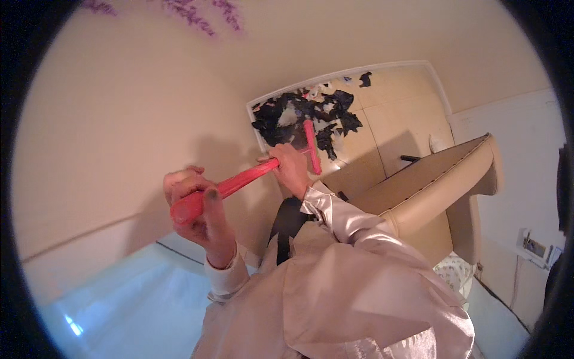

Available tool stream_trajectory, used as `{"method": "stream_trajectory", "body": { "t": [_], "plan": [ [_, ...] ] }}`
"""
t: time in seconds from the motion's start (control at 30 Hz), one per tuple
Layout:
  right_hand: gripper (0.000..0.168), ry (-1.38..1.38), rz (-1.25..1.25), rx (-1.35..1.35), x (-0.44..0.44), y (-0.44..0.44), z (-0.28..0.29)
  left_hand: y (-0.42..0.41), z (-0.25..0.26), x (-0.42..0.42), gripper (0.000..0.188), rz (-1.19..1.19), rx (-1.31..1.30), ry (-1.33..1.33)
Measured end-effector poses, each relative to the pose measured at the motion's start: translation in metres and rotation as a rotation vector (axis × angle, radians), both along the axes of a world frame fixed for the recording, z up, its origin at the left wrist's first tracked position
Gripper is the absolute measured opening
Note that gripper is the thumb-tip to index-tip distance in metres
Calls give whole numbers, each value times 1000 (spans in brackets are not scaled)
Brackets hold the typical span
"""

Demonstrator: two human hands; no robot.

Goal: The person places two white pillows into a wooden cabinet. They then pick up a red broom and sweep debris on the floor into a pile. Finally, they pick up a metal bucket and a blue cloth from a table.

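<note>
My left hand (197,206) is wrapped around the upper end of a red-pink long-handled floor tool (244,179), close to the camera. Further down the same handle, my right hand (289,168) grips it. The tool's narrow pink crosspiece head (312,148) is at the near right edge of a heap of torn black plastic scraps (273,121). Whether the head is a squeegee or a broom I cannot tell. Pale and clear bits of litter (287,114) are mixed into the heap, which lies in the floor corner against the wall.
Right of the litter stands a beige upholstered sofa (441,188) with a studded edge; a black leg (410,158) sticks out towards the wall. Pale floor tiles (390,116) run along the white skirting board (332,78). A shiny light-blue surface (121,305) lies at lower left.
</note>
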State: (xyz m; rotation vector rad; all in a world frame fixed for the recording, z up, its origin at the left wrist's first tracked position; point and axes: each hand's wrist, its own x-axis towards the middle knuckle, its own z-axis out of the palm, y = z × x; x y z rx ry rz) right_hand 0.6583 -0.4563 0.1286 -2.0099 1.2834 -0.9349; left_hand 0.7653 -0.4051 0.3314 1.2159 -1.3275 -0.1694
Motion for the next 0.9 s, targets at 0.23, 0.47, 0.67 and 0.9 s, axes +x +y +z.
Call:
{"method": "stream_trajectory", "body": {
  "t": [0.23, 0.47, 0.67, 0.9],
  "plan": [
    [20, 145, -205, 61, -37, -44, -22, -80, -37, -11, 28, -596, 411, 825],
    [10, 123, -368, 110, -48, -75, -50, -172, -129, -25, 38, -746, 531, 913],
    [8, 70, -260, 232, -30, -86, -86, -182, -140, -15, 41, -614, 725, 770],
    [7, -148, -164, 154, 9, -126, -65, -188, -83, 7, 36, -416, 681, 335]
  ]
}}
